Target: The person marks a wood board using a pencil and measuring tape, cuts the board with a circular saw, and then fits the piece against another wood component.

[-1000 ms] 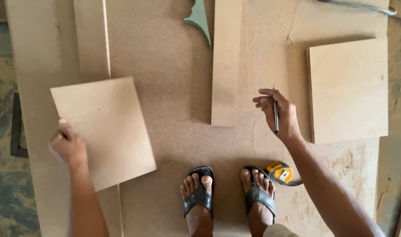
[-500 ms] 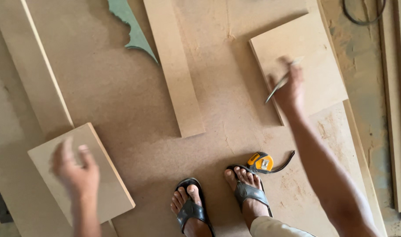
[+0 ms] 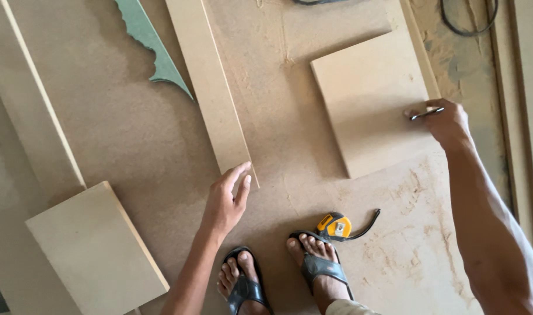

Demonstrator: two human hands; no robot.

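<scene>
My left hand [image 3: 226, 201] is open, fingers apart, its fingertips at the near end of a long narrow fibreboard strip [image 3: 211, 87] that lies on the floor sheet. My right hand [image 3: 447, 121] holds a pencil [image 3: 425, 114] and rests on the right edge of a square fibreboard panel [image 3: 371, 99]. Another square panel [image 3: 97, 251] lies at the lower left, apart from both hands. My two feet in dark sandals [image 3: 278, 277] stand at the bottom middle.
A yellow tape measure [image 3: 334, 226] with a black strap lies by my right foot. A green scalloped offcut [image 3: 152, 49] is at the top left. Long board strips [image 3: 39, 99] lie at the left, cables [image 3: 467, 23] at the top right.
My left hand has let go of the lower-left panel and moved right to the long strip's end. My right hand with the pencil moved to the right panel's edge.
</scene>
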